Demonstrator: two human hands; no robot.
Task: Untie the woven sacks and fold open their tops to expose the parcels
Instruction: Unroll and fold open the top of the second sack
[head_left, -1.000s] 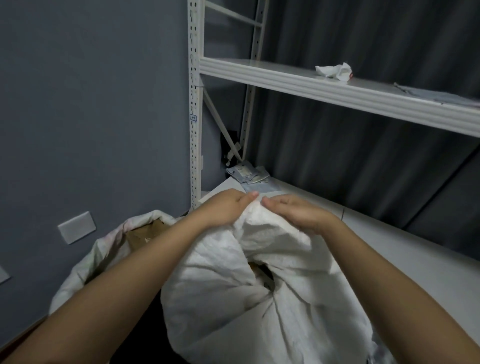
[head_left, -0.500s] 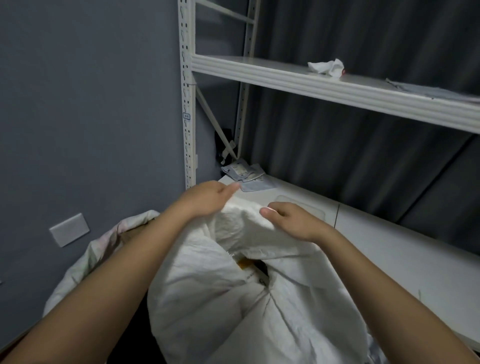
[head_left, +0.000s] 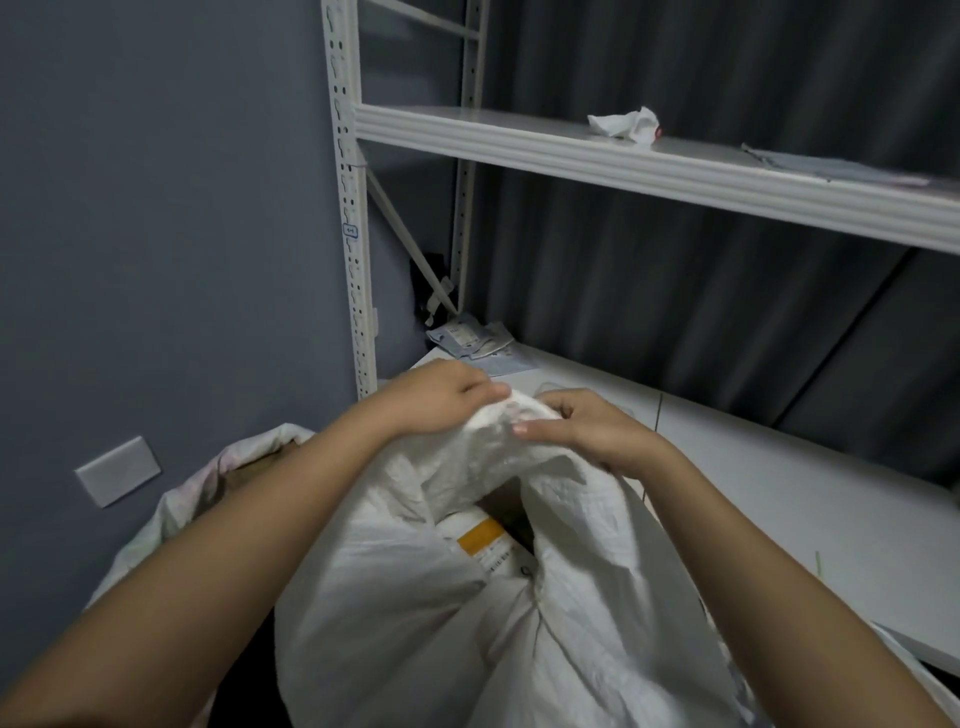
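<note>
A white woven sack (head_left: 415, 613) stands in front of me, its top bunched high. My left hand (head_left: 441, 395) and my right hand (head_left: 587, 431) both pinch the far edge of its mouth, close together. Below them the mouth gapes, and a white parcel with an orange label (head_left: 480, 538) shows inside. A second sack (head_left: 182, 499) sits behind my left arm with its top folded open and a brown parcel (head_left: 244, 470) showing in it.
A white metal rack stands ahead, its upright (head_left: 345, 208) by the grey wall. The upper shelf (head_left: 623, 161) holds crumpled white paper (head_left: 623, 124). The lower shelf (head_left: 779, 493) carries small grey packets (head_left: 467, 338) at its back left.
My hands have come back close together on the sack's far edge. The mouth has opened wider, and the parcel with the orange label now shows clearly.
</note>
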